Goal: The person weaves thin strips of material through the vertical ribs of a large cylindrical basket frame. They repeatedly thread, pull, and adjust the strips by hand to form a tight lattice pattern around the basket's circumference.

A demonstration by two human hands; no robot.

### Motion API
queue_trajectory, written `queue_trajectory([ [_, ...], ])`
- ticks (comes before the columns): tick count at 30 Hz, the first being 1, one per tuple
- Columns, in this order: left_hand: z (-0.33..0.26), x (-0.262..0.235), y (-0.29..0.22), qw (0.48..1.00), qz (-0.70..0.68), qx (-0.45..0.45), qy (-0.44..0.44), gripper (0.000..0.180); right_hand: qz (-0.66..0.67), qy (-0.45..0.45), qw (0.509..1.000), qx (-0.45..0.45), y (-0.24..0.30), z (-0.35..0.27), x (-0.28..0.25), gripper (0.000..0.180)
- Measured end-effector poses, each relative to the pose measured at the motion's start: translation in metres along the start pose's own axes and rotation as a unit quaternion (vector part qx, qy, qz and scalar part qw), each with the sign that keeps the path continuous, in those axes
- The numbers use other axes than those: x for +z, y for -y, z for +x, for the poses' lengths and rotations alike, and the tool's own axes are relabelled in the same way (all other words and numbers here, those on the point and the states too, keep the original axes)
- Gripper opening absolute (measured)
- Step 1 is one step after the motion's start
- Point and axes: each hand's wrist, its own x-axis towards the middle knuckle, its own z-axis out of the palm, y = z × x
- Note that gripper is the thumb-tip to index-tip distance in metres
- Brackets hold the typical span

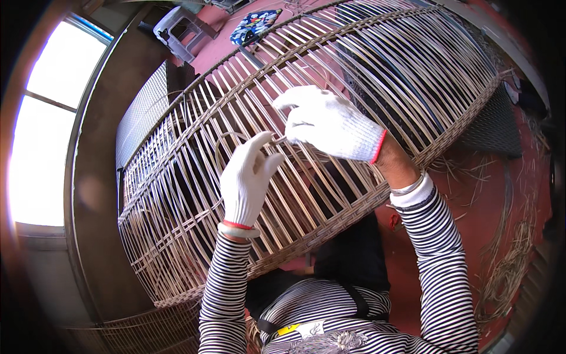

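Right hand, white-gloved, is pinched shut on a thin rattan strand at the face of a large woven basket frame. Left hand, also gloved, is spread partly open against the ribs just below, fingertips near the same strand; no grip is seen there. The frame is propped across the lap, tilted, filling most of the view. It is judged light but bulky, the ribs stiff and springy, the strand pliable and likely to kink if bent sharply. Best hold is judged at the woven lower rim. Loose cane scraps are scattered on the red floor at right, a grey stool stands beyond; open room is mostly rightward.
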Motion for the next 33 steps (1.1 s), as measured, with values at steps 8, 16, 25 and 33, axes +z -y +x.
queue_trajectory([
  [8,0.003,0.008,0.008,0.968,-0.095,-0.225,0.057,0.029,0.108,-0.024,0.980,0.168,-0.010,-0.005,0.049,0.023],
  [16,0.020,0.013,0.016,0.955,-0.102,-0.249,0.120,0.037,0.065,0.159,0.964,0.205,-0.012,-0.003,0.071,0.038],
  [25,0.004,0.014,-0.008,0.991,-0.061,-0.117,-0.030,0.037,-0.108,-0.031,0.994,-0.011,-0.012,-0.006,-0.042,0.016],
  [33,0.033,0.036,-0.036,0.951,-0.199,-0.213,0.104,0.023,0.087,0.073,0.975,0.191,-0.033,-0.024,-0.014,0.022],
])
